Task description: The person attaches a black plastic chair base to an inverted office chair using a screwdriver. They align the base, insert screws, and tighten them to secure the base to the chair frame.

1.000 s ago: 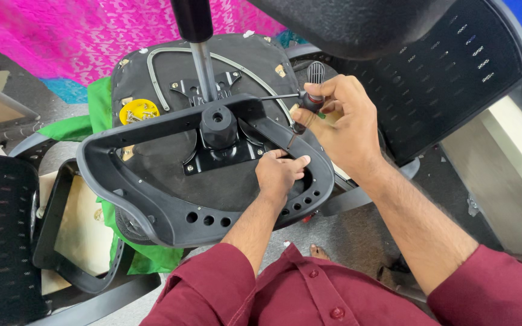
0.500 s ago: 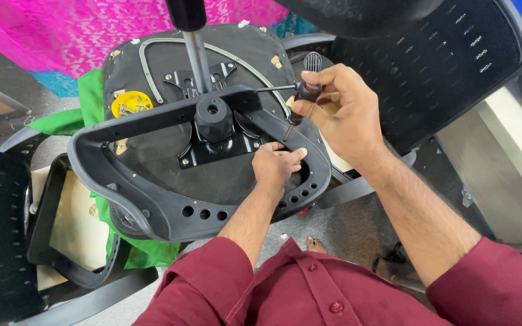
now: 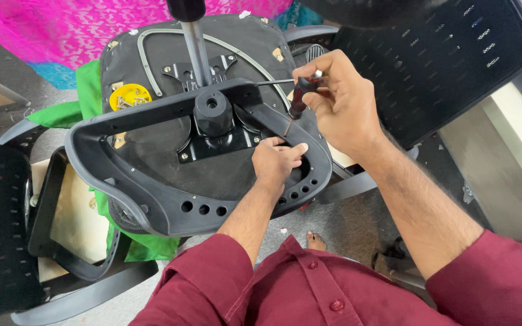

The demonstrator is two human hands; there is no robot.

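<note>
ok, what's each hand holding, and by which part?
Right hand grips a screwdriver by its dark handle, tip pointing down. Left hand rests on the black armrest frame; its grip there can't be told.

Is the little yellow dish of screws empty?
No, the yellow dish on the upturned chair seat holds a small pile of screws.

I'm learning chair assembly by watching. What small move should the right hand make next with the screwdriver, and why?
Probably lower the dark-handled screwdriver straight down. Its tip hangs just above the left hand, whose fingers pinch something hidden at the black plastic armrest frame; the right hand holds it nearly upright.
</note>
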